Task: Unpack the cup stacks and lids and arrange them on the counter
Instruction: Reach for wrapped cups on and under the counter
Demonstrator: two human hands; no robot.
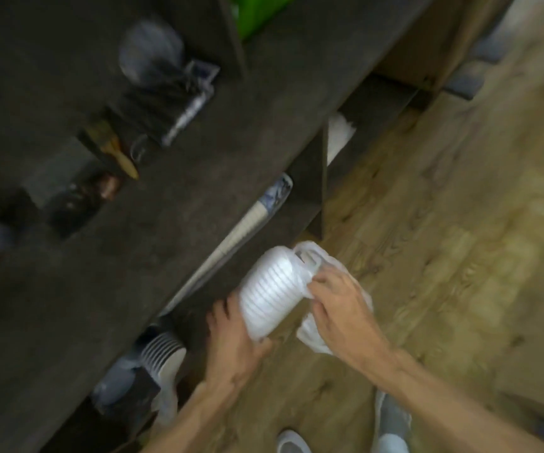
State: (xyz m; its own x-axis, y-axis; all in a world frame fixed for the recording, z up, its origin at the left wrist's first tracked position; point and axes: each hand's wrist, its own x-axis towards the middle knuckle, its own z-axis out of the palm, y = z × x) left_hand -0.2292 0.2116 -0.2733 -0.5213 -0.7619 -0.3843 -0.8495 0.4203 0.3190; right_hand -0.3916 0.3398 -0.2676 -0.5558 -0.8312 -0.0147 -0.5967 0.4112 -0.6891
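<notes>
No readable text, no labels or numbers legible, every surface blurred (motion smear throughout)

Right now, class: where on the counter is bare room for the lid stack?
Bare counter top runs along the front edge, between the tool clutter and the shelf's cup sleeve. The back left is crowded. Both hands hold the lid stack.

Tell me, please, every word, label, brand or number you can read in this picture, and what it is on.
None can be read; the frame is motion-blurred.
Blue marking on the sleeve of cups under the counter: too blurred to read.
Lid stack in its bag: no print visible.
</notes>
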